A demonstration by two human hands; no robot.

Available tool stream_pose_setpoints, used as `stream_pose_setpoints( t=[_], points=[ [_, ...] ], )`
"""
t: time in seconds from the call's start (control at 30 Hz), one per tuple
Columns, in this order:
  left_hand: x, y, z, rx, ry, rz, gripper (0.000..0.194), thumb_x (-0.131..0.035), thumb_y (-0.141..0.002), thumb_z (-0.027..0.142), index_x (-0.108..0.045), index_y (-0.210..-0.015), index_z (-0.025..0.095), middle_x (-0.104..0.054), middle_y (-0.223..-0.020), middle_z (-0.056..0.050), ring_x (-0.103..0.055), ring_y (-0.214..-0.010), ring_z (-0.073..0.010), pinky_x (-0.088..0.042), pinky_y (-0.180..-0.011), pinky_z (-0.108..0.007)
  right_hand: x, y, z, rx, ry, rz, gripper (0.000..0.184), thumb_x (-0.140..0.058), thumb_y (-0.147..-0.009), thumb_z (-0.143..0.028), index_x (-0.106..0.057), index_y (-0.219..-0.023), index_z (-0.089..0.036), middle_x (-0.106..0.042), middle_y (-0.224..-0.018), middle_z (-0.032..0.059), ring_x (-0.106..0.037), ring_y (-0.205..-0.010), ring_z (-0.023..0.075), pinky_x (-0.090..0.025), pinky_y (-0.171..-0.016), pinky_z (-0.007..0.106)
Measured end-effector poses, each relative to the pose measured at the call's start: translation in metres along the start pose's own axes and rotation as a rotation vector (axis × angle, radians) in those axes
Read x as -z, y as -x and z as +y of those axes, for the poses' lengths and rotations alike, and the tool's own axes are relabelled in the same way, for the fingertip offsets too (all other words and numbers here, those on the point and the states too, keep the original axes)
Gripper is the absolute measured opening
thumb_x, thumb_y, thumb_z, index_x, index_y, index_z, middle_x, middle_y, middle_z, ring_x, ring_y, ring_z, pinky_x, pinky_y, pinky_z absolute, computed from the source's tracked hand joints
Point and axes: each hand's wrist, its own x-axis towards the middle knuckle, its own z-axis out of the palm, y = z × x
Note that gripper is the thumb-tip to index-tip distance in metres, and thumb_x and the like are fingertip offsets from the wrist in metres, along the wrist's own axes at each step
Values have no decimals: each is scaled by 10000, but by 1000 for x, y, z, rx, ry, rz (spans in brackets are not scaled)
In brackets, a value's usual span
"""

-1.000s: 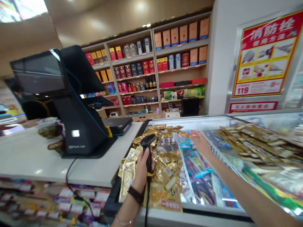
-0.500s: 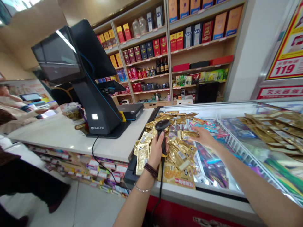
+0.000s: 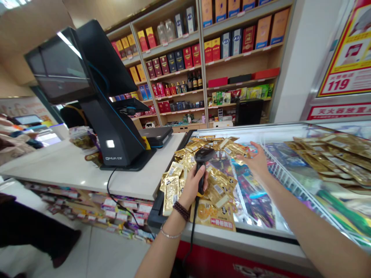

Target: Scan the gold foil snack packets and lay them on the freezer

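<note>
My left hand is closed around the handle of a black barcode scanner. The scanner's head points away from me, and its cord drops over the counter's front edge. Between the thumb and fingers of my right hand is one end of a gold foil packet, tilted above the glass. Beneath and around the scanner lies a heap of similar gold packets. A larger gold packet with red lettering lies at the front edge.
The packets rest on a glass-topped freezer holding colourful packs and a white wire divider. More gold packets lie at right. A checkout terminal stands on the white counter. Boxed goods fill the shelves behind. People are at left.
My right hand has moved farther back and to the right, with the gold packet moving too. The scanner stays in my left hand, its head turned slightly. The view has shifted a little right.
</note>
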Motion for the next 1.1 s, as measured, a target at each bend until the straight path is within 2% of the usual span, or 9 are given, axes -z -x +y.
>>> stream_pose_setpoints(
  t=[0.07, 0.13, 0.2, 0.27, 0.47, 0.6, 0.7, 0.9, 1.1],
  points=[
    [0, 1, 1, 2, -5, -25, 690, -864, -819, 838, -629, -992, 212, -606, -737, 60, -490, -430, -63, -324, -430, -211, -2, 2, -12, -18, -47, 65, 1224, -1114, -327, -499, -633, -1424, -246, -844, -903, 43, -838, -810, 348, -698, -760, 473],
    [-1, 2, 1, -2, -14, -57, 691, -861, -820, 843, -619, -983, 216, -610, -741, 60, -494, -428, -62, -321, -429, -210, -2, 2, -21, -37, -58, 54, 1052, -1128, -291, -499, -720, -1226, -245, -841, -857, 53, -818, -754, 325, -687, -710, 443],
    [-1, 3, 2, -12, -31, -90, 692, -854, -827, 850, -610, -968, 217, -612, -743, 58, -499, -430, -60, -324, -434, -209, 1, -1, -26, -49, -22, 12, 838, -1129, -308, -528, -754, -1007, -259, -832, -812, 53, -799, -723, 308, -668, -662, 416],
    [-1, 4, 3, -20, -45, -109, 686, -847, -840, 847, -606, -953, 215, -614, -746, 56, -502, -432, -58, -328, -440, -208, 3, -6, -24, -64, 15, -11, 727, -1116, -338, -579, -757, -889, -269, -816, -765, 38, -782, -694, 296, -641, -612, 394],
    [-2, 5, 5, -4, -46, -109, 684, -847, -843, 845, -612, -951, 212, -619, -739, 53, -493, -430, -58, -341, -449, -219, -1, -16, -5, -76, -22, 58, 752, -1037, -441, -729, -788, -978, -264, -775, -728, 4, -768, -675, 271, -641, -626, 392],
    [-3, 6, 6, 5, -36, -115, 677, -854, -841, 835, -629, -957, 207, -611, -738, 50, -494, -432, -63, -335, -449, -235, -2, -16, 1, -56, 14, 16, 788, -988, -517, -803, -792, -1055, -263, -776, -747, 23, -790, -722, 305, -653, -659, 434],
    [-3, 6, 6, 9, -32, -108, 679, -859, -835, 836, -620, -948, 211, -608, -731, 52, -493, -433, -64, -325, -448, -236, -1, -16, 2, -44, 19, -15, 812, -978, -513, -822, -788, -1071, -265, -786, -769, 38, -801, -761, 330, -663, -697, 467],
    [-1, 5, 4, 17, -19, -119, 708, -864, -828, 843, -662, -1011, 190, -615, -739, 52, -500, -430, -62, -323, -449, -230, -2, -20, 8, -15, 16, 7, 817, -948, -503, -864, -780, -1039, -270, -784, -770, 42, -794, -752, 330, -662, -700, 479],
    [-1, 6, 3, 20, -11, -115, 707, -872, -822, 838, -664, -1004, 188, -622, -744, 49, -500, -431, -61, -330, -446, -227, -2, -20, 5, -48, 0, 3, 811, -974, -482, -803, -789, -1049, -253, -784, -781, 51, -796, -783, 342, -671, -743, 506]
  ],
)
